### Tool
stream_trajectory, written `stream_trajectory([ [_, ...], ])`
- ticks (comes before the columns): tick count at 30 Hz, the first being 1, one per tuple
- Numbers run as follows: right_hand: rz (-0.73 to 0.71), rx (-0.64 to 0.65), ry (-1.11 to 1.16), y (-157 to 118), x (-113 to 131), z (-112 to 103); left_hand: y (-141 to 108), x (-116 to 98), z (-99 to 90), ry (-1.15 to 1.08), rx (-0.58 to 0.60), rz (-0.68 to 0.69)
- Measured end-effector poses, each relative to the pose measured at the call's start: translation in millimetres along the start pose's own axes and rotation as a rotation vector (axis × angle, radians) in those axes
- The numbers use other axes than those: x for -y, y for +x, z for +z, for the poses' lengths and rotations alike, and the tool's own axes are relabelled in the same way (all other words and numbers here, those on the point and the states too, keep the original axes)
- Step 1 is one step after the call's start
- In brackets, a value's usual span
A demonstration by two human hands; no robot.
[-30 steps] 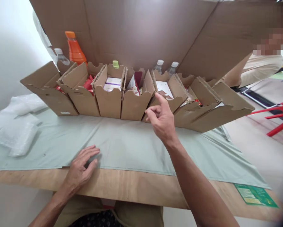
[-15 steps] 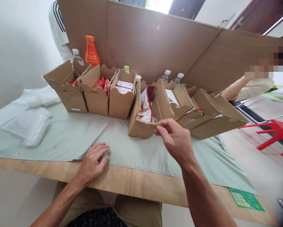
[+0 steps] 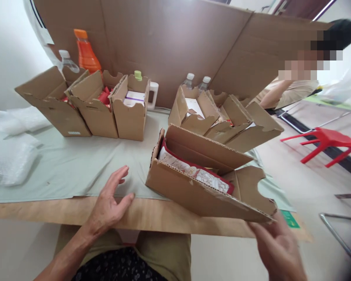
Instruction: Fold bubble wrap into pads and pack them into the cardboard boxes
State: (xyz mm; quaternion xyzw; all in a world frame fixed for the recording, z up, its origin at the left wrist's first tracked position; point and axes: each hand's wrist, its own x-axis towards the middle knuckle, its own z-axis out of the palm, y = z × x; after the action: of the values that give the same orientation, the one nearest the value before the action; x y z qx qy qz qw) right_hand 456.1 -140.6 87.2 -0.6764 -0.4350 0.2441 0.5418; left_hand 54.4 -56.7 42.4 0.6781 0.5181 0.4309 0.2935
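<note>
A long, open-topped cardboard box [image 3: 175, 187] lies crosswise near the table's front edge, its right end jutting toward me. Inside it is a white and dark red printed packet [image 3: 197, 173]. My right hand [image 3: 277, 242] grips the box's near right corner; part of its fingers is hidden behind the cardboard. To the left of the box, my left hand [image 3: 113, 203] hovers over the front edge of the cloth, fingers apart and holding nothing.
More cardboard boxes stand behind: a left group [image 3: 75, 121] with red packets and white cartons, a right group [image 3: 195, 117]. Bottles, one an orange bottle [image 3: 87, 54], line a tall cardboard panel [image 3: 152, 50]. Bubble wrap [image 3: 20, 156] lies left. Another person [image 3: 292, 91] sits beyond, near a red stool [image 3: 324, 142].
My right hand has pulled the box with the printed packet out of the row, toward me and right, turning it crosswise. My left hand has lifted slightly, and the view has shifted right.
</note>
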Motion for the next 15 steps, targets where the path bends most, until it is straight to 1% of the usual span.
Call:
stream_trajectory([
  [2,0.058,0.235,-0.122,-7.3,-17.1,3.2,1.7,-13.6,11.6,-0.088,0.08,-0.019],
  [3,0.062,0.327,-0.171,-9.4,-22.4,7.5,3.2,-18.9,17.7,-0.125,0.112,-0.03],
  [4,0.052,0.386,-0.208,-10.0,-25.4,13.2,4.9,-23.1,23.8,-0.155,0.142,-0.044],
  [5,0.031,0.407,-0.234,-9.0,-26.5,19.7,6.7,-26.2,29.5,-0.178,0.167,-0.061],
  [7,-0.022,0.387,-0.266,-2.9,-24.1,33.7,9.1,-29.6,38.4,-0.215,0.184,-0.099],
  [9,-0.083,0.369,-0.286,7.1,-17.4,48.1,9.0,-30.0,42.2,-0.244,0.148,-0.13],
  [12,-0.159,0.441,-0.319,25.0,-3.0,73.3,7.0,-25.8,36.5,-0.243,0.017,-0.17],
  [15,-0.21,0.506,-0.308,44.5,12.6,106.3,14.6,-17.6,22.1,-0.222,-0.085,-0.197],
])
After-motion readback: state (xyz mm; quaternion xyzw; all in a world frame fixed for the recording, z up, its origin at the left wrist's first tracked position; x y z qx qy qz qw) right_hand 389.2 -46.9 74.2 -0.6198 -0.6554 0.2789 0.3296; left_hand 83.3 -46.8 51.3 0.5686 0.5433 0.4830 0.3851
